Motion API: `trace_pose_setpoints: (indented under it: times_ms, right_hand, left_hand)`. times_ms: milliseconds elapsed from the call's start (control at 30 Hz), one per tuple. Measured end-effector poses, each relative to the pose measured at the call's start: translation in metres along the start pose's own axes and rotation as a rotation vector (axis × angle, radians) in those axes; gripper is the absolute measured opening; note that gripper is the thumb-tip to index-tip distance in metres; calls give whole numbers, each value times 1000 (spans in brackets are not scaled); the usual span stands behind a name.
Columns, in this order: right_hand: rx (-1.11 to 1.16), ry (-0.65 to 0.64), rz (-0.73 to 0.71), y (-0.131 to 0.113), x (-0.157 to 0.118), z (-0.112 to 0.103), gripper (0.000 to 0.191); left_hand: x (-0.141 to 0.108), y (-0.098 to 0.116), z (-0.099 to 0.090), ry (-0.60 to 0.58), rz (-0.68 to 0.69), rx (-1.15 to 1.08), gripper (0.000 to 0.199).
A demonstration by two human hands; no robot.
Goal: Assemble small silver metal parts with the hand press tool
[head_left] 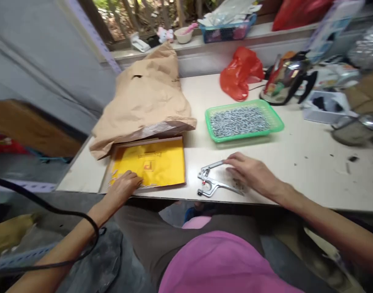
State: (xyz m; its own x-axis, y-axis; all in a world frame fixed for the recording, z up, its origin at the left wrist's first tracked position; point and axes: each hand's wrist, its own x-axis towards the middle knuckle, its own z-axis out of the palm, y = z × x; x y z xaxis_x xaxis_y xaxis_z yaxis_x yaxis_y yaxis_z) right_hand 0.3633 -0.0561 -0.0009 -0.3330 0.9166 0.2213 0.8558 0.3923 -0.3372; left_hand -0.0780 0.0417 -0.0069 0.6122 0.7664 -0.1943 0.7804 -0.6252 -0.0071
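My left hand [127,184] is at the near edge of a shallow box [184,162] lined with a yellow sheet [165,156]. Its fingers are curled down, and whatever is under them is hidden. Small pale pieces [115,174] lie in the box's left corner and along its near side. Silver snap-fastener pliers [215,185] rest on the table near the front edge, jaws to the left and handles spread. My right hand [247,169] grips the end of the upper handle. Beyond it, a green plastic basket [276,120] holds a heap of small metal pieces [240,121].
A large brown paper bag [150,95] overlaps the box's far side. At the back are a red plastic bag [240,73] and a steel kettle [282,81]. A white container [321,116] stands to the right. A black cable [52,207] loops across my left forearm.
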Motion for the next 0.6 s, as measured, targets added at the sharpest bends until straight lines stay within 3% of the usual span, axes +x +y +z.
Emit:
trace_pose_setpoints:
  times_ms: [133, 233, 333, 367, 500, 600]
  right_hand:
    - [-34, -267, 26, -20, -22, 22, 24]
    - [-93, -301, 68, -21, -31, 31, 19]
    - [-166, -290, 60, -12, -31, 32, 17]
    - [-192, -280, 56, -8, -29, 31, 18]
    - [-259, -253, 64, 6, -24, 24, 18]
    - [-265, -248, 64, 10, -25, 23, 18]
  left_hand:
    - [13, -12, 6, 51, -49, -2, 25]
    - [21, 9, -9, 151, -192, -89, 22]
    - [26, 64, -32, 250, -391, -391, 21]
    - [28, 87, -37, 230, -447, -549, 21]
    - [43, 170, -38, -28, -487, -1181, 31]
    - [59, 203, -23, -97, -533, -1445, 34]
